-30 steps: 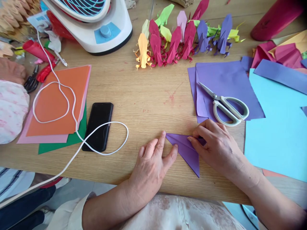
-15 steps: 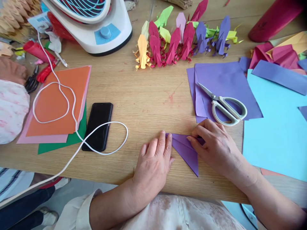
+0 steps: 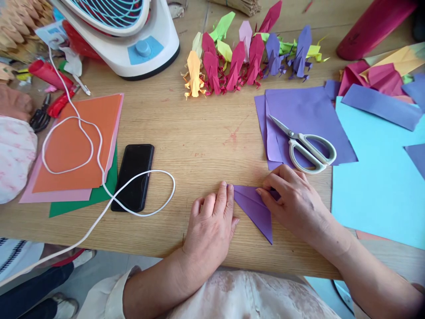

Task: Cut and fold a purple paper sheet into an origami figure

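A folded purple paper lies on the table near its front edge, one pointed flap aiming toward me. My left hand rests with its fingers stretched out, the fingertips at the paper's left corner. At the upper right of the paper, my right hand pinches it between thumb and fingers, hiding that corner. Just beyond the right hand, scissors with pale grey handles lie on purple sheets.
Folded paper insects stand in rows at the back. A white appliance, a black phone, a white cable and an orange sheet are leftward. Light-blue paper lies rightward. Another person's sleeve shows far left.
The view has shifted slightly, so things on the table appear a little further left. Both hands stay on the purple paper, with hardly any change in their pose.
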`<action>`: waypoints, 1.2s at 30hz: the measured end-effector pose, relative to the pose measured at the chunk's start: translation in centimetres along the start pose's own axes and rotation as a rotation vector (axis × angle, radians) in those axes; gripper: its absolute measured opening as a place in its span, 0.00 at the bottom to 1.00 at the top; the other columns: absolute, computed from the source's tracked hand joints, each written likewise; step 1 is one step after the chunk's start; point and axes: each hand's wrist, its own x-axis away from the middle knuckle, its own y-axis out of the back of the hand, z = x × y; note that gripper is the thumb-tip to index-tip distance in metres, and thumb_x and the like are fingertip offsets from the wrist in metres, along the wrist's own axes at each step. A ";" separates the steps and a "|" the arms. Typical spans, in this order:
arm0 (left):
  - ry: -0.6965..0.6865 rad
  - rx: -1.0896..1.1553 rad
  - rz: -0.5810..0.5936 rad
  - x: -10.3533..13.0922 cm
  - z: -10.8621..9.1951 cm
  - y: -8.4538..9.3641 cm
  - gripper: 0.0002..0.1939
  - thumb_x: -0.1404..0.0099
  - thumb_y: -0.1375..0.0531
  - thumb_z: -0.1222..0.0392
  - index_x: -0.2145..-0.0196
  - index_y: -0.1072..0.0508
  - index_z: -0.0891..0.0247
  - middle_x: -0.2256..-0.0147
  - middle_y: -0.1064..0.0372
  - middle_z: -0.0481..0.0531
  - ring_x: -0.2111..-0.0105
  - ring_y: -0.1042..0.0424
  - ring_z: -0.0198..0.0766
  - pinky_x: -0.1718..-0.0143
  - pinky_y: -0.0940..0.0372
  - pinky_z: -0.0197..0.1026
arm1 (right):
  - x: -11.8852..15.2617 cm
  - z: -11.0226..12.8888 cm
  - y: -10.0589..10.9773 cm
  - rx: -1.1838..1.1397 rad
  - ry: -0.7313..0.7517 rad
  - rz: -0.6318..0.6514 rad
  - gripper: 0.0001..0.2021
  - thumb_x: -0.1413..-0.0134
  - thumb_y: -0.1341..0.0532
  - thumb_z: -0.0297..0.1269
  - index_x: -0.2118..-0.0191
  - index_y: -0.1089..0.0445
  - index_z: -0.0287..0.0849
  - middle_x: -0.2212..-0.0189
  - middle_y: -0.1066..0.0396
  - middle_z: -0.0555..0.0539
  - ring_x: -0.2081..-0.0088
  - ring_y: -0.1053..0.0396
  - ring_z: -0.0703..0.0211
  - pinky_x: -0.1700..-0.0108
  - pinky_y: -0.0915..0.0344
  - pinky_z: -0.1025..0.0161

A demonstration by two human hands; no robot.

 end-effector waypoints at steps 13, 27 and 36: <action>-0.046 0.054 -0.047 0.0 0.5 -0.7 0.27 0.27 0.48 0.55 0.35 0.37 0.72 0.33 0.43 0.60 0.40 0.38 0.49 0.44 0.41 0.49 | 0.1 -0.2 -0.4 -0.011 -0.013 -0.006 0.08 0.37 0.43 0.31 0.69 0.36 0.42 0.66 0.35 0.46 0.65 0.35 0.56 0.57 0.39 0.54; -0.025 0.061 -0.040 0.0 0.1 -0.4 0.27 0.26 0.49 0.54 0.33 0.40 0.66 0.33 0.45 0.60 0.35 0.42 0.51 0.38 0.44 0.57 | 0.0 0.0 -0.2 -0.045 -0.032 0.009 0.08 0.37 0.44 0.31 0.69 0.37 0.43 0.66 0.35 0.45 0.64 0.35 0.55 0.56 0.39 0.54; -0.091 0.133 -0.062 0.2 0.5 -1.8 0.30 0.26 0.51 0.52 0.31 0.47 0.67 0.30 0.53 0.56 0.31 0.50 0.49 0.33 0.51 0.60 | 0.1 0.0 -0.3 -0.040 -0.026 -0.009 0.10 0.36 0.44 0.32 0.70 0.37 0.43 0.68 0.35 0.45 0.65 0.35 0.56 0.56 0.39 0.54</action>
